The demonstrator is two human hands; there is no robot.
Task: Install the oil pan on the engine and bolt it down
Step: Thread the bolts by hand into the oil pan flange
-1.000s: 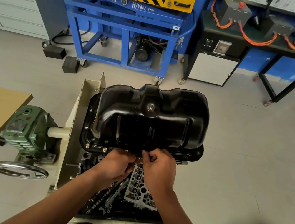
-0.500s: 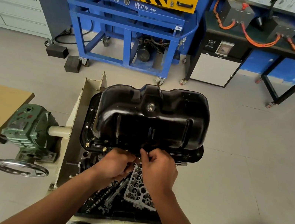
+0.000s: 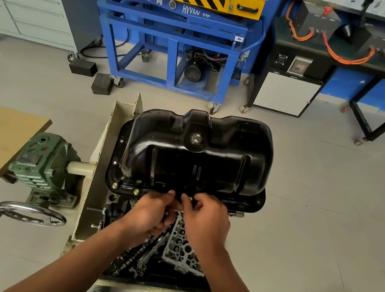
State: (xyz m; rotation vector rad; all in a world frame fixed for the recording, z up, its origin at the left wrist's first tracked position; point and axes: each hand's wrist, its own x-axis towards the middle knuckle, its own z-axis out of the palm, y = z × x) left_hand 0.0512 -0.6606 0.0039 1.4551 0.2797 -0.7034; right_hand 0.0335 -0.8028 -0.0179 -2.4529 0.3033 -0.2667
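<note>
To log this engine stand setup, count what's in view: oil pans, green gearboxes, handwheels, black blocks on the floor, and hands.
oil pan: 1
green gearbox: 1
handwheel: 1
black blocks on the floor: 2
hands: 2
Total: 7

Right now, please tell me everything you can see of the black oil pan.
The oil pan is glossy black pressed metal, a deep ribbed tub lying upside down on the engine, flat flange all around. A drain plug sits on top. Two brass-coloured bolts stand in the near-left flange. The left hand and right hand touch its near edge with curled fingers.
</note>
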